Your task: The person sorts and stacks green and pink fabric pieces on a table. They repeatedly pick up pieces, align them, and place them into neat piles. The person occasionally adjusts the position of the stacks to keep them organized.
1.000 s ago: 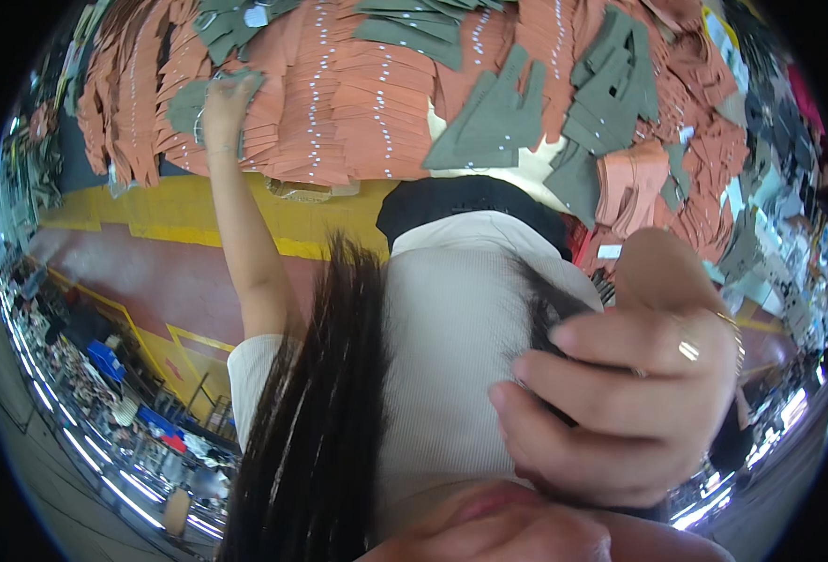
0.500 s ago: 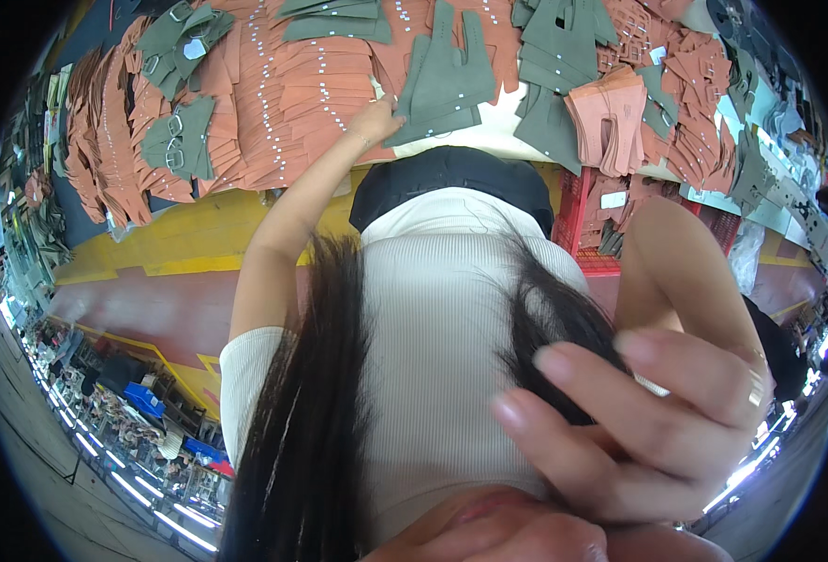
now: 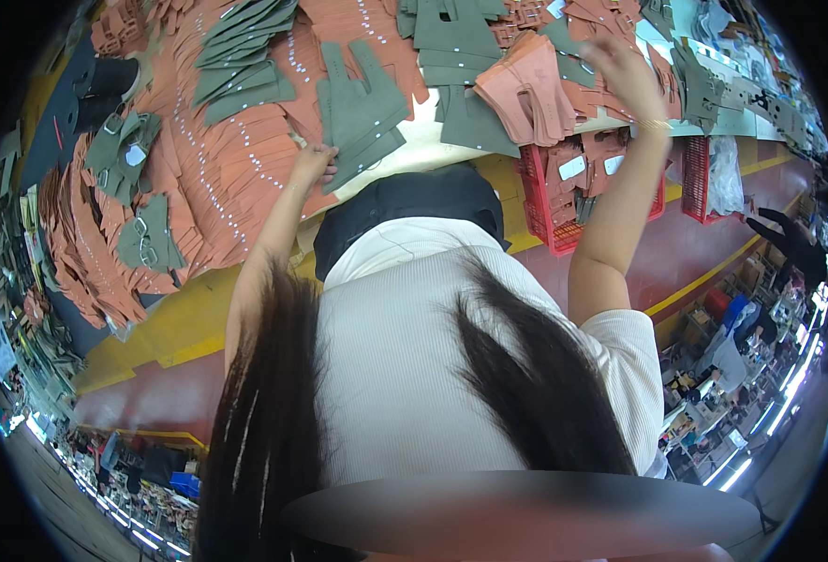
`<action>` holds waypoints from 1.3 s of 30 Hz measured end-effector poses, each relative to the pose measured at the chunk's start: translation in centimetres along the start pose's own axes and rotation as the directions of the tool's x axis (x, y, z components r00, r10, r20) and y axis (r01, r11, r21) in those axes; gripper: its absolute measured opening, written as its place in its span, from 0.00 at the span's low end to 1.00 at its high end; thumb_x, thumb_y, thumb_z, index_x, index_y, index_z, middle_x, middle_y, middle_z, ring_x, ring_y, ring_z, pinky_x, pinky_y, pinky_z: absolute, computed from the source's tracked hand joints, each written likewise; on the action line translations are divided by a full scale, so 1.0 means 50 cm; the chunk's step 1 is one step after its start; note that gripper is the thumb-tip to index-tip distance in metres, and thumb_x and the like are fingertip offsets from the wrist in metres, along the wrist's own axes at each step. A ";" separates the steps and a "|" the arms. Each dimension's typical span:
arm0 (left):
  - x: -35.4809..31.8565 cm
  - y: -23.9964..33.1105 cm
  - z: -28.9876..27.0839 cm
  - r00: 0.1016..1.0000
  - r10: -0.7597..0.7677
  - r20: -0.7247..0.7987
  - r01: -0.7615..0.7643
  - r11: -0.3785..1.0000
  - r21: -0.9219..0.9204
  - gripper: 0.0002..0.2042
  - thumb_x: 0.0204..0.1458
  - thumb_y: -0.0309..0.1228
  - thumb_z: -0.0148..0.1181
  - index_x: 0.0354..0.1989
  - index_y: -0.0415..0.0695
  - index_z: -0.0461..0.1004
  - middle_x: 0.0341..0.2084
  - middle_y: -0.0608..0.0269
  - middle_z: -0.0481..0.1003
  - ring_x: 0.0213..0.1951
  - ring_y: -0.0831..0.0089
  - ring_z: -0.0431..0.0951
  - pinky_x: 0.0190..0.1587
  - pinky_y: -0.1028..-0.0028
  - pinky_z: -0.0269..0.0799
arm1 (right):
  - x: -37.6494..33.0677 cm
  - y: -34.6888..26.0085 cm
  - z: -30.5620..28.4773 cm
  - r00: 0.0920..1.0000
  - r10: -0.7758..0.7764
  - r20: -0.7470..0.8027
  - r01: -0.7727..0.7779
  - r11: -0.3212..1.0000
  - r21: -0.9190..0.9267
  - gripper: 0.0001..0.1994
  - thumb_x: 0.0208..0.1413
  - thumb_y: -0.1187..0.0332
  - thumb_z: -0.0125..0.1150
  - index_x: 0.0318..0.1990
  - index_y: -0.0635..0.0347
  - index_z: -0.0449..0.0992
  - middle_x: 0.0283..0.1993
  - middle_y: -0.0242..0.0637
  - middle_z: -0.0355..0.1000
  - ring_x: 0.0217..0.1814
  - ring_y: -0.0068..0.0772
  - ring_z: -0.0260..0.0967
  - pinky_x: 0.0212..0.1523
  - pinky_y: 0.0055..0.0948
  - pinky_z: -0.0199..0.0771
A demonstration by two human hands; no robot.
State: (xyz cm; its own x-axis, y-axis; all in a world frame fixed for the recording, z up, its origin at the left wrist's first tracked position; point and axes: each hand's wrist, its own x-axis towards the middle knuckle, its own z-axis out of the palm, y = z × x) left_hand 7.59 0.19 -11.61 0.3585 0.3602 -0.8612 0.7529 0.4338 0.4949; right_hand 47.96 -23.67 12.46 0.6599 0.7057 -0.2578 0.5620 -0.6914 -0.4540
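Left hand (image 3: 313, 164) pinched the edge of a grey-green cut piece (image 3: 362, 108), apparently to peel it off its stack; right hand (image 3: 620, 66) rested on orange pieces (image 3: 526, 89), grip unclear.

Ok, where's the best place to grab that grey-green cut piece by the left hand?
Probably the near lower edge of the grey-green cut piece, beside the left hand. It lies flat atop the orange pieces, its edge jutting toward the person, so pinch from there.
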 end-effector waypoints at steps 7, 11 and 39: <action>-0.003 0.003 0.005 0.999 -0.022 0.037 0.028 0.981 -0.190 0.14 0.51 0.38 0.58 0.39 0.43 0.68 0.29 0.66 0.66 0.32 0.75 0.70 0.34 0.74 0.71 | 0.013 0.175 0.214 0.885 0.120 0.449 -0.230 0.953 0.198 0.20 0.53 0.55 0.53 0.39 0.68 0.75 0.40 0.45 0.75 0.42 0.31 0.74 0.41 0.25 0.73; 0.005 0.005 0.007 0.999 -0.039 0.032 0.046 0.975 -0.217 0.13 0.51 0.38 0.57 0.39 0.44 0.68 0.28 0.67 0.65 0.31 0.75 0.69 0.34 0.74 0.70 | -0.044 0.177 0.372 0.709 -0.020 0.705 0.140 0.984 -0.112 0.19 0.54 0.58 0.50 0.39 0.67 0.75 0.38 0.51 0.74 0.40 0.41 0.73 0.41 0.33 0.72; -0.011 0.027 0.031 0.997 0.069 0.021 -0.064 0.980 -0.186 0.16 0.50 0.36 0.61 0.42 0.39 0.69 0.22 0.69 0.66 0.22 0.80 0.67 0.23 0.80 0.65 | -0.155 0.182 0.542 0.636 0.418 0.649 -0.438 -0.496 0.750 0.05 0.56 0.77 0.49 0.38 0.69 0.65 0.45 0.46 0.66 0.51 0.42 0.68 0.45 0.34 0.77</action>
State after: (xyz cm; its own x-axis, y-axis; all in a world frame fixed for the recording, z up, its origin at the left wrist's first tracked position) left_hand 9.28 -0.71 -10.63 0.4215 0.3717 -0.8271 0.6126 0.5558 0.5620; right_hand 34.44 -31.26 -12.80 0.3313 0.2597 -0.9071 -0.9417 0.1501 -0.3010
